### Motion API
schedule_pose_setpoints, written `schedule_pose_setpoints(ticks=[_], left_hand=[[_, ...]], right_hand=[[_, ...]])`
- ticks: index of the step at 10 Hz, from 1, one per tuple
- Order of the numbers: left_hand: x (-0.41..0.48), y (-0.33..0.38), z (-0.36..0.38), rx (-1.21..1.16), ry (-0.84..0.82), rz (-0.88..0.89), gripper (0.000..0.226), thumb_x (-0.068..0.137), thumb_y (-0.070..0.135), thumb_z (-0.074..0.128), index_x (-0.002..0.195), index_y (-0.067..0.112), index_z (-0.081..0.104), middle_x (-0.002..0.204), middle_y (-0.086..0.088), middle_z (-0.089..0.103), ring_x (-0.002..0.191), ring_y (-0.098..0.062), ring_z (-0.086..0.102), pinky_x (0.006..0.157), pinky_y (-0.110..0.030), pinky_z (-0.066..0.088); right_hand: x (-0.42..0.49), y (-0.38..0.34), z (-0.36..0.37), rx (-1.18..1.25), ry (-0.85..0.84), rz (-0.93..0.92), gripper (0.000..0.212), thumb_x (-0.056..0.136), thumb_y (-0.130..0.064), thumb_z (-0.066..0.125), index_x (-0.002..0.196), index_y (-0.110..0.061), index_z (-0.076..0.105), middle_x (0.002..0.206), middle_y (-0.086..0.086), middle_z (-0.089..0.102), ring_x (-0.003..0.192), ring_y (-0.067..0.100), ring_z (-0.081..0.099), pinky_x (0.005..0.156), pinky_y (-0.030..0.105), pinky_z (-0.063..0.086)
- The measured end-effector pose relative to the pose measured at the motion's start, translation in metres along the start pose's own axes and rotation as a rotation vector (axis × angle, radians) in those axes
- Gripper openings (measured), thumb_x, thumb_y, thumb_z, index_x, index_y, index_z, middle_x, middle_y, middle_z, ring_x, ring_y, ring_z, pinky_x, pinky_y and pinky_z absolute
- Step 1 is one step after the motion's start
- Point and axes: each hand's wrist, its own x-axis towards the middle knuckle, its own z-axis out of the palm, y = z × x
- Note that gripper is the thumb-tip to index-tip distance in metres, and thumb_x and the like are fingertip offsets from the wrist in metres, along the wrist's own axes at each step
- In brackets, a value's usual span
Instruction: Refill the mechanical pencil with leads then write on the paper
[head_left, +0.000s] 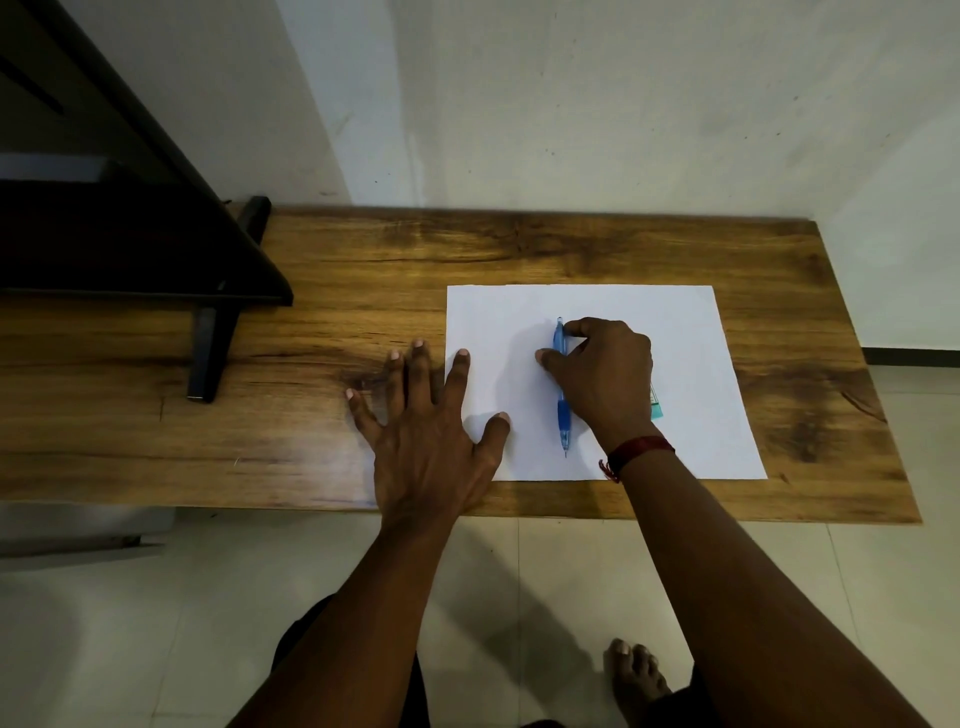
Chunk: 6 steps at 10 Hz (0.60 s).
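At the upper left of the frame a dark, slanted piece of furniture on black legs (208, 343) stands on the left end of the long wood-grain tabletop (332, 457). Moving right, the left hand (426, 441) lies flat, palm down, near the middle of the frame, its fingers (418, 364) spread apart and gripping nothing. The index finger and thumb rest on the left edge of the white sheet of paper (691, 364), the others on bare wood.

Further right, at mid-frame, the translucent blue mechanical pencil (560, 379) lies on the paper, its metal tip pointing toward the near edge of the tabletop and its cap end away. The right hand (605, 379) covers its upper part, thumb and forefinger closing around the barrel near the cap. I cannot tell whether they already pinch it firmly or only touch it. A red thread band (636, 452) circles that wrist. Just right of the hand a small teal-tipped clear case (657, 408) peeks out, probably the lead container, mostly hidden.

The step looks like picking up the pencil to open it. To do that well, I would keep the left palm pressing the sheet so it cannot slide, pinch the barrel rather than the cap, and lift it level. Then pull the cap off over the paper, so any dropped lead shows against the white.
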Motion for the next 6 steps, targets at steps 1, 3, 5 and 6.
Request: schedule_pose_setpoints(ticks=[1, 3, 5, 6], left_hand=[[0.000, 0.000, -0.001, 0.008, -0.005, 0.002, 0.084, 0.080, 0.075, 0.018, 0.151, 0.032, 0.020, 0.160, -0.010, 0.021, 0.148, -0.034, 0.016, 0.112, -0.068, 0.008], [0.000, 0.000, 0.000, 0.007, -0.005, -0.006, 0.084, 0.080, 0.075, 0.020, 0.151, 0.032, 0.019, 0.161, -0.010, 0.021, 0.148, -0.034, 0.016, 0.112, -0.069, 0.010], [-0.001, -0.002, -0.006, -0.058, 0.005, 0.001, 0.082, 0.079, 0.073, 0.027, 0.151, 0.034, 0.018, 0.160, -0.008, 0.022, 0.148, -0.031, 0.015, 0.113, -0.068, 0.007], [-0.003, -0.005, -0.006, -0.134, 0.006, -0.020, 0.081, 0.080, 0.072, 0.030, 0.151, 0.036, 0.017, 0.161, -0.005, 0.020, 0.149, -0.028, 0.011, 0.115, -0.065, 0.001]], right_hand=[[0.000, 0.000, 0.001, -0.003, -0.003, -0.003, 0.047, 0.080, -0.040, 0.073, 0.119, -0.013, 0.066, 0.121, 0.005, 0.067, 0.110, 0.024, 0.060, 0.098, 0.032, 0.040], [-0.003, 0.002, 0.000, -0.020, 0.003, -0.004, 0.048, 0.081, -0.042, 0.071, 0.121, -0.015, 0.064, 0.118, 0.005, 0.069, 0.105, 0.023, 0.063, 0.098, 0.033, 0.041], [-0.018, 0.006, -0.016, 0.092, -0.008, -0.254, 0.048, 0.073, -0.036, 0.080, 0.115, -0.018, 0.067, 0.098, 0.003, 0.070, 0.077, 0.011, 0.057, 0.074, 0.023, 0.049], [-0.028, 0.007, -0.022, 0.151, -0.094, -0.340, 0.060, 0.063, -0.043, 0.084, 0.116, -0.022, 0.065, 0.107, 0.001, 0.068, 0.089, 0.013, 0.058, 0.077, 0.026, 0.050]])
